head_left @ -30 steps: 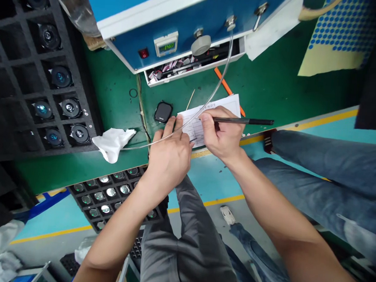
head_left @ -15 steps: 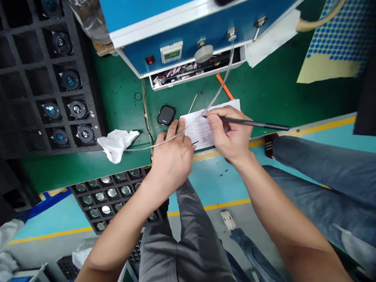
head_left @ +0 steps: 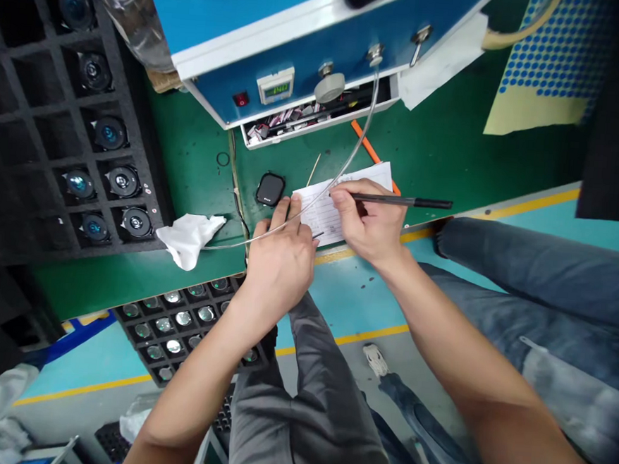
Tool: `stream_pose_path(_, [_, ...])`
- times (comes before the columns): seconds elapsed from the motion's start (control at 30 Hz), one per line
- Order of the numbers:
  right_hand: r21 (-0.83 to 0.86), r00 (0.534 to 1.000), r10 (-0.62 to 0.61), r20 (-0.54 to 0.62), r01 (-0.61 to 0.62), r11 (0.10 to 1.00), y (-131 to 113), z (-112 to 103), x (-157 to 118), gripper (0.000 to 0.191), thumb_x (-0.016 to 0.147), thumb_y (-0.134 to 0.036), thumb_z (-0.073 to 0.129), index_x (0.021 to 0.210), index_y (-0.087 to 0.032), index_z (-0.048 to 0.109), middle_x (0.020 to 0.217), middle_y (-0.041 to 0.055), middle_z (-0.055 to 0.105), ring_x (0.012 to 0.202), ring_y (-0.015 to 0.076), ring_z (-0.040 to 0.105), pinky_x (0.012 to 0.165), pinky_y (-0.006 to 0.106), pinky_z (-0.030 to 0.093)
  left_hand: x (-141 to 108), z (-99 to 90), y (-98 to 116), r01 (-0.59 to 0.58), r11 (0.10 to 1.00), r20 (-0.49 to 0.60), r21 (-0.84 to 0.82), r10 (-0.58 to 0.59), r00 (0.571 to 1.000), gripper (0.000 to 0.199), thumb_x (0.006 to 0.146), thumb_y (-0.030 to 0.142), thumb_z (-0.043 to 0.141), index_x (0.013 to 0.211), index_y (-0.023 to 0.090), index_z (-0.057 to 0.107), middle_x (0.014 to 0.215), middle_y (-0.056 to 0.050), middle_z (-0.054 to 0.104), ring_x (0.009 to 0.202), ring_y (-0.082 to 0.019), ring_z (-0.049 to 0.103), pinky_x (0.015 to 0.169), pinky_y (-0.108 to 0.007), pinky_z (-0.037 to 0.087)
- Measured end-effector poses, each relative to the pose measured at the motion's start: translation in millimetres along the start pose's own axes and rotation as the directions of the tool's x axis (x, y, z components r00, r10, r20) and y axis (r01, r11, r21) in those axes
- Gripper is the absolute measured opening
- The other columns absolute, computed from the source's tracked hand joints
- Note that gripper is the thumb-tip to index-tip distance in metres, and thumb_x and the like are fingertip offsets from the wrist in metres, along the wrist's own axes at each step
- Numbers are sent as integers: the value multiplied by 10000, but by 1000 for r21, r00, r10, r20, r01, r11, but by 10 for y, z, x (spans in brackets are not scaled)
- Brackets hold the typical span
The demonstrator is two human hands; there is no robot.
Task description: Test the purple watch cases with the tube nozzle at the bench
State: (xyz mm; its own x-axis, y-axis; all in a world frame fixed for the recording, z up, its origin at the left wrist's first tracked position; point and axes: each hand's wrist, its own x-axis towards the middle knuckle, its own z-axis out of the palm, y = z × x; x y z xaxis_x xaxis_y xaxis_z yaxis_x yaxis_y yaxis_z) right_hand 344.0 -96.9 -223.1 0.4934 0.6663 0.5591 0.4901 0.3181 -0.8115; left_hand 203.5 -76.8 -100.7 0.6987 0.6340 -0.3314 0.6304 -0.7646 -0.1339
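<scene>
Pen (head_left: 401,201) pinched in the right hand (head_left: 367,222) over a paper form (head_left: 340,209); left hand (head_left: 280,265) half-open, pressing its edge.

Our left hand (head_left: 280,265) lies palm down, fingers stretched forward; our right hand (head_left: 368,222) curls in a tight pinch, thumb against fingers; both bare forearms (head_left: 454,362) angle inward.

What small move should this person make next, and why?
I'd probably nudge the clear tube aside. It lies across the paper form, close to the tip of the pen in the right hand, and over the left hand at the sheet's edge, so it could get in the way of writing.
</scene>
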Motion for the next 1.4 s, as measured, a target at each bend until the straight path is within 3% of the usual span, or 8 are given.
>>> stream_pose_path(0.7, [-23,1000,-19,-21,19,1000,-9,-10,-3,148,980,-217,594,868,-205,690,786,22,751,713,165,720,671,294,561,-10,-1,-8,-7,1000,-6,-19,6,1000,312,1041,241,478,1172,71,705,1607,-218,461,1524,-356,426,1067,-542,537])
stream_pose_path(1.4, [-48,1000,25,-9,-26,999,-6,-30,-14,245,1010,-316,543,838,-213,684,770,21,749,704,167,720,677,312,569,-9,10,-5,-8,1000,-7,-9,7,1000,317,1040,250,472,1154,79,714,1612,-213,460,1526,-356,423,1068,-533,533])
